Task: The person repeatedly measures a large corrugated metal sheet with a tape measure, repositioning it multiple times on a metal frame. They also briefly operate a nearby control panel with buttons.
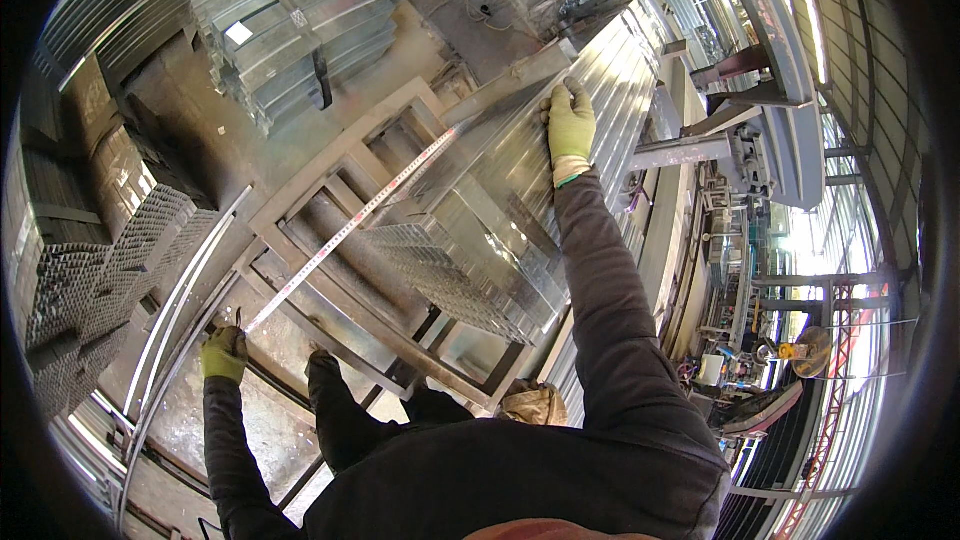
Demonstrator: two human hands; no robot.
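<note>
Steel tape measure [350, 225], pinched in our left hand [224, 352] and pressed on the tube bundle [520, 190] by our flat, released right hand [570, 125], may slip and snap back.

We see a dim workshop lit mainly from the far right, where daylight through the wall openings [815, 240] burns out to white. Glare streaks the stacked metal tubes [560, 150] – their surfaces shine, slightly smeared by blur. The left side sinks into shadow. Straight edges bow toward the rim – a black border rings the whole picture.
</note>
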